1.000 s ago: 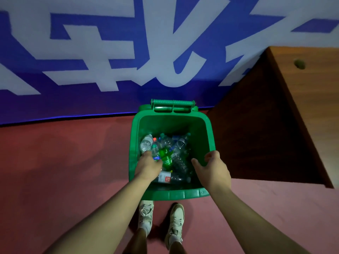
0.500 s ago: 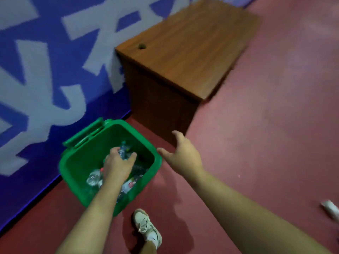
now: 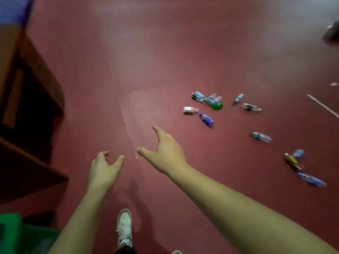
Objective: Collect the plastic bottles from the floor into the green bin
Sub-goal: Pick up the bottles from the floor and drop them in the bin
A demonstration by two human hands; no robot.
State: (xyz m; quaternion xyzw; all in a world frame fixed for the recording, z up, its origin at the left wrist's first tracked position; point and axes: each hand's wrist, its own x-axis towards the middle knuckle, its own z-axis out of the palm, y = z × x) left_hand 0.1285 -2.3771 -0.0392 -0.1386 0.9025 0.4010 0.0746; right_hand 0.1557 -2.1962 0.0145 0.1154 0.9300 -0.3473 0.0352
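Bottles of plastic lie scattered on red floor, ahead and right of both hands; left hand and right hand held out empty, fingers loosely spread; green bin edge at lower left, near wooden desk.

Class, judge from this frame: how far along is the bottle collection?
Done: unclear, the green bin sits blurred at the corner. In hand: nothing, left hand and right hand are both empty. Left: many bottles lie scattered on the red floor.
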